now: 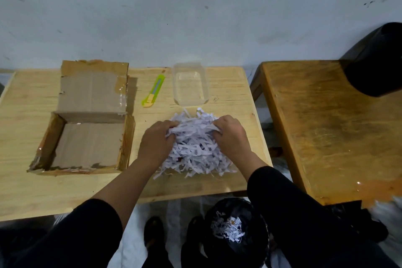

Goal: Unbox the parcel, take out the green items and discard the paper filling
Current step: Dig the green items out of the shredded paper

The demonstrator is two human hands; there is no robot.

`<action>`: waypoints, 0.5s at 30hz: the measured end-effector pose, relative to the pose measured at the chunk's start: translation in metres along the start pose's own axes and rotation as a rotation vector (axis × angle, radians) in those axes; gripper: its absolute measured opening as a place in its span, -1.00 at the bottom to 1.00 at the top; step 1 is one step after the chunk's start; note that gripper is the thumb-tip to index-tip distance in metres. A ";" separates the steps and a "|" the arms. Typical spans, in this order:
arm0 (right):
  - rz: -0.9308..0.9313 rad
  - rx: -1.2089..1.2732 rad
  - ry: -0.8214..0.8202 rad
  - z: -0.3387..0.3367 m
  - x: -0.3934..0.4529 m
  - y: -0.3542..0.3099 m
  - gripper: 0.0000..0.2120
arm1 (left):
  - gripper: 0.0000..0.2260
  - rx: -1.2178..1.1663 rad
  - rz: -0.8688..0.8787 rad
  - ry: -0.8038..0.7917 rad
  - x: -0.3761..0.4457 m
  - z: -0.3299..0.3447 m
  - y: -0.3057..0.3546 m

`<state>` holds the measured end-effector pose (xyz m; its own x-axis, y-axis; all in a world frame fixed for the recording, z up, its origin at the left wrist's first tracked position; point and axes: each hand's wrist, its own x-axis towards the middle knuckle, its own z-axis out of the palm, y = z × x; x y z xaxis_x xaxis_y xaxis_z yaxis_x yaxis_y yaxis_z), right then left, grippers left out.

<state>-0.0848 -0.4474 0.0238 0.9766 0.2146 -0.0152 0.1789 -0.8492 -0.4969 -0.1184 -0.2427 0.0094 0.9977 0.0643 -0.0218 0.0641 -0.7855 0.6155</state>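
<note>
Both hands, left (155, 144) and right (231, 137), grip the shredded paper pile (194, 150), fingers curled in. The open cardboard box (87, 137) sits left of the pile.

box (87, 137) left on table (26, 191) | knife (153, 90), tray (190, 85) behind paper pile (195, 148) | bin (236, 230) below

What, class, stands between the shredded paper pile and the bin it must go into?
Nothing visible: both hands grip the shredded paper on the table, and the black bin sits open below the near edge.
</note>
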 end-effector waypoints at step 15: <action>-0.277 -0.156 -0.048 0.012 -0.019 -0.001 -0.76 | -0.63 0.227 0.213 -0.068 -0.026 0.012 -0.007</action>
<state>-0.1046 -0.4444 0.0138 0.8822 0.4670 0.0594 0.4567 -0.8183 -0.3490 -0.1443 -0.2461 -0.0034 0.9879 -0.1518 0.0309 -0.1506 -0.8945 0.4209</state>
